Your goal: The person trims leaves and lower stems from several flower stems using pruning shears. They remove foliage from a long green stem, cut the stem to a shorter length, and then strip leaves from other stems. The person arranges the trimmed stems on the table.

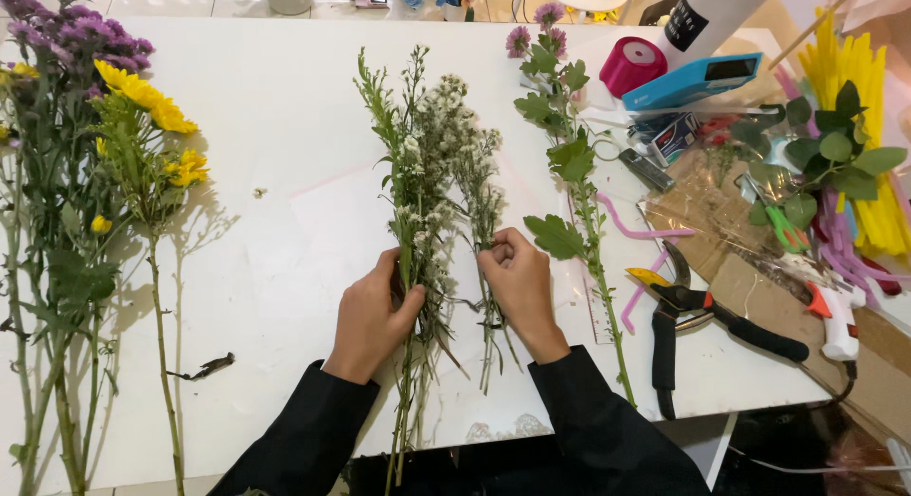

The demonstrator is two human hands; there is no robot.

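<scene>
White table (285, 126) | left hand (368, 318) grip closed round green filler stems (410, 173) | right hand (517, 278) pinching white-flowered sprig (479, 187)

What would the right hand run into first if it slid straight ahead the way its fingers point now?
The right hand points up-left across the white table, fingers on a thin filler stem. Straight on, it would likely meet the taller white-flowered sprigs the left hand grips.

Bright overhead light, soft shadows, sharp.
</scene>
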